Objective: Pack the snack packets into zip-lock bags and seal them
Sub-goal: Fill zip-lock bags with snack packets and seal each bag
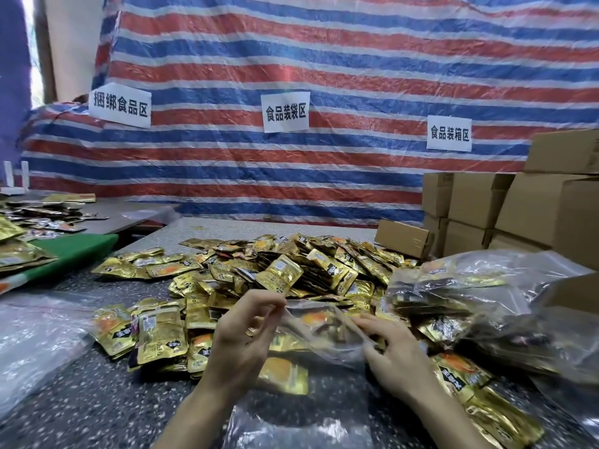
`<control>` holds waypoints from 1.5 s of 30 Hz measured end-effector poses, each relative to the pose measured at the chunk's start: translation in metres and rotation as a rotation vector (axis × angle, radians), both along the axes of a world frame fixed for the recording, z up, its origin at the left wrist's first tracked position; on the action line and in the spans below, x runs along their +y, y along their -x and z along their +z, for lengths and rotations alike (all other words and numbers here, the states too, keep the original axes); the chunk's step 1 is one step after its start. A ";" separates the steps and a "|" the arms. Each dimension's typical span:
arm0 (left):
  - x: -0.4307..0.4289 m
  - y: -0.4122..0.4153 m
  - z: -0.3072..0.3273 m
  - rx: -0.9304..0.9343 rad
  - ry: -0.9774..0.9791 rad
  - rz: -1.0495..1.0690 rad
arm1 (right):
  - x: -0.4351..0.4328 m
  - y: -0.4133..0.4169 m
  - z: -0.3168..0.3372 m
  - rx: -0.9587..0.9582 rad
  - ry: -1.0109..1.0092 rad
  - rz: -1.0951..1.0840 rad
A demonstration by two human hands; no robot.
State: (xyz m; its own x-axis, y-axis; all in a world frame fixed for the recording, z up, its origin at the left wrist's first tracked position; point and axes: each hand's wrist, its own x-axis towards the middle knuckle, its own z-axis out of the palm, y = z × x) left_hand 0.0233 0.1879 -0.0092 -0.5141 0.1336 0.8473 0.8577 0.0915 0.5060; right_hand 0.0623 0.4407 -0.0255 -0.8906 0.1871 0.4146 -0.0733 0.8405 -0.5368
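A red, white and blue striped tarp (324, 59) hangs behind the speckled table (81, 400), with 3 paper signs (286, 112) taped on it. Brown cardboard boxes (531, 205) are stacked at right, and a green board (74, 251) lies at left.

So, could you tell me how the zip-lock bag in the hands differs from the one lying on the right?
The held bag is lifted, pinched by the left hand and right hand; the right bag lies untouched. The held bag looks flat, seemingly empty; the right bag bulges with gold packets. Both are clear plastic.
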 end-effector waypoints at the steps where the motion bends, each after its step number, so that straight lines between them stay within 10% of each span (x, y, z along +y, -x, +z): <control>1: 0.000 0.000 0.001 0.012 -0.016 0.028 | -0.001 -0.002 0.002 0.085 0.056 -0.022; 8: -0.002 0.002 0.003 0.125 0.004 0.115 | -0.005 -0.015 0.044 0.556 0.778 -0.010; 12: 0.001 -0.001 0.005 0.104 -0.047 0.074 | -0.019 -0.026 0.071 0.502 1.011 0.269; 32: 0.005 -0.014 0.007 -0.106 -0.254 0.037 | -0.048 -0.038 0.083 0.309 0.796 0.458; 45: 0.003 -0.012 0.011 -0.125 -0.426 0.027 | -0.042 -0.050 0.095 -0.161 0.342 0.505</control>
State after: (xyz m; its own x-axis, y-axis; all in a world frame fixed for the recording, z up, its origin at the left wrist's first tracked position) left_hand 0.0349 0.1906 0.0022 -0.6148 -0.2288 0.7548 0.7875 -0.1262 0.6032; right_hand 0.1125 0.3988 0.0694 -0.9501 -0.1741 0.2589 -0.3118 0.5020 -0.8067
